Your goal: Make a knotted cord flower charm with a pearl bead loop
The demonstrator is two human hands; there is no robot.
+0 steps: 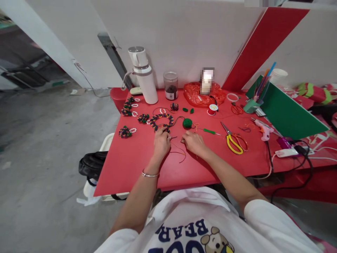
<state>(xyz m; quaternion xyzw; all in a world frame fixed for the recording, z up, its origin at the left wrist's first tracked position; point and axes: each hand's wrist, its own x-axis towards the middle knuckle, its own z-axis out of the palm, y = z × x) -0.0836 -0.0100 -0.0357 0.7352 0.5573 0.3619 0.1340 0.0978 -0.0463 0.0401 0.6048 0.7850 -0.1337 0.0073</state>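
A multicoloured crocheted ring (170,120) lies on the red table. My left hand (162,142) is closed at its near edge, fingers curled on the yarn. My right hand (194,142) is a short way to the right, fingers pinched together; what they hold is too small to make out. A thin thread runs between the hands, and a loose dark yarn strand (181,153) curls below. Beyond the right hand sit a green yarn ball (187,123) and a green-handled crochet hook (209,131). Finished-looking crocheted pieces with white bead loops (126,131) lie to the left.
Yellow-handled scissors (234,144), a pink glue gun (265,130) and a power strip (286,152) with cables are on the right. A red thread spool (212,110), red plastic bag (192,96), jar (171,86) and white thermos (147,84) stand along the back.
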